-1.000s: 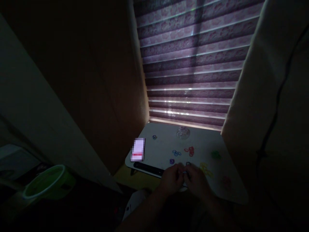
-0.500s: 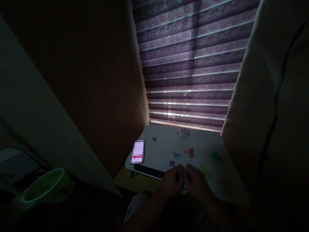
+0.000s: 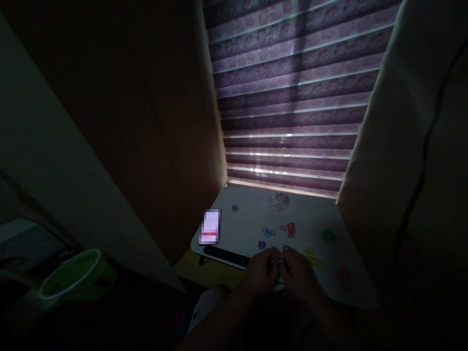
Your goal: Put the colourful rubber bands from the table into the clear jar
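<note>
My left hand [image 3: 262, 272] and my right hand [image 3: 298, 273] meet at the front edge of the white table [image 3: 241, 219]. Their fingers are bent together around something small and bluish, too dark to make out. A dark ring [image 3: 286, 248] shows just beyond the right fingertips. Past the hands lie a purple bundle of bands [image 3: 262, 244], blue bands [image 3: 268, 232] and red bands [image 3: 290, 229]. Yellow bands [image 3: 313, 257] lie right of my right hand, with a green pile [image 3: 328, 234] and a dim red pile [image 3: 344, 276] farther right.
A lit phone [image 3: 210, 227] lies at the table's left edge, behind a long black bar [image 3: 224, 256]. A clear container [image 3: 278, 202] stands at the back, near a small ring [image 3: 235, 208]. A green basket [image 3: 71, 278] is at lower left; pleated blinds [image 3: 288, 107] hang behind.
The view has shifted slightly. Both hands keep nearly the same place and closed pose, and the objects on the table lie as before.
</note>
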`<state>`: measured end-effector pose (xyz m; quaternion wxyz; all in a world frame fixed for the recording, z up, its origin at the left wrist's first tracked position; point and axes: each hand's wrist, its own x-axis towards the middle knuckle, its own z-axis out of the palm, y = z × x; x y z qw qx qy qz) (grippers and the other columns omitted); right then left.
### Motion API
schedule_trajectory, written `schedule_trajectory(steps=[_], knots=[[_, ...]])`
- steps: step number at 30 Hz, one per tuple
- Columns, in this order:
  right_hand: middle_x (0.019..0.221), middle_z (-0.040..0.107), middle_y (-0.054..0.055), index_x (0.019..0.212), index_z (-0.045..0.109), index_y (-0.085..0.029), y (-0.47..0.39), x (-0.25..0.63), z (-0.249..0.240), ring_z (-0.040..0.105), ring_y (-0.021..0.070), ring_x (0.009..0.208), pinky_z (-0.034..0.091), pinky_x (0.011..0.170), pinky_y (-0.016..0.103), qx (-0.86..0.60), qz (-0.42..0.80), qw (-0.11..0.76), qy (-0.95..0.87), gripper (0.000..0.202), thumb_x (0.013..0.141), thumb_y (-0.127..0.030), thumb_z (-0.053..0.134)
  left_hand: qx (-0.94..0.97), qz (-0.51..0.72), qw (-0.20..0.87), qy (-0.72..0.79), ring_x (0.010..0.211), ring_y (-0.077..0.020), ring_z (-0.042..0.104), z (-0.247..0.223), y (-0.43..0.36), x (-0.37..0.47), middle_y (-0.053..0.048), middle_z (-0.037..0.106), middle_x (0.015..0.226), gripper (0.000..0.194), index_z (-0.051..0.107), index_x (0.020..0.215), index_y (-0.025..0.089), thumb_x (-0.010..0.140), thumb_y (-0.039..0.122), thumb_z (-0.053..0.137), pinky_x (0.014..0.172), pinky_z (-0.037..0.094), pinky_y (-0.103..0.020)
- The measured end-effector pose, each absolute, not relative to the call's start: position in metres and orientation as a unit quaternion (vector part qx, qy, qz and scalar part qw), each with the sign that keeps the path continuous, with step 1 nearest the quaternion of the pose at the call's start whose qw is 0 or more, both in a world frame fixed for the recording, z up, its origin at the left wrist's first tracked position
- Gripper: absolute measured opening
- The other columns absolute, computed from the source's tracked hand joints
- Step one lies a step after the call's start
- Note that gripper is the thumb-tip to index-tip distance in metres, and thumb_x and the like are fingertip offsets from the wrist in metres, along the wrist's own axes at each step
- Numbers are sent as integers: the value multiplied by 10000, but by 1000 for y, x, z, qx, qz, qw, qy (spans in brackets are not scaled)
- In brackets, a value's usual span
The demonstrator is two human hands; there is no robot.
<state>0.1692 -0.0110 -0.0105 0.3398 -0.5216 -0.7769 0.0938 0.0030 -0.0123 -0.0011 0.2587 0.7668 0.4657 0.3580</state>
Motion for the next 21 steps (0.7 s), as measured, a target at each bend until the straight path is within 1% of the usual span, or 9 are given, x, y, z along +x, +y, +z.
schedule_trajectory(steps=[8, 12, 18, 21], knots=[[821, 612, 39, 782, 583, -209, -11, 169, -10, 562, 188, 764, 370, 686, 294, -521, 90, 341, -777, 101, 833, -181, 501, 773, 369, 253, 450, 713, -135, 578, -3, -12, 2, -6, 661, 813, 36, 554, 879, 199, 903, 218, 535, 675, 406, -232], [832, 608, 45, 791, 581, -207, -12, 169, -10, 556, 191, 771, 369, 684, 294, -523, 88, 340, -776, 96, 830, -180, 497, 771, 363, 254, 458, 694, -136, 569, -1, -12, 3, -3, 651, 795, 38, 557, 870, 198, 894, 227, 551, 657, 400, -234], [835, 608, 45, 802, 585, -210, -12, 169, -11, 559, 198, 790, 384, 718, 303, -523, 79, 343, -776, 97, 830, -182, 496, 770, 367, 257, 454, 705, -139, 575, 0, -12, 3, -9, 663, 814, 45, 576, 898, 199, 902, 230, 544, 670, 407, -237], [830, 604, 43, 799, 583, -212, -12, 168, -11, 556, 195, 782, 369, 695, 297, -521, 80, 340, -779, 96, 832, -183, 498, 768, 367, 260, 456, 714, -140, 584, 0, -13, 3, -9, 666, 816, 48, 583, 903, 200, 900, 236, 552, 674, 410, -238]])
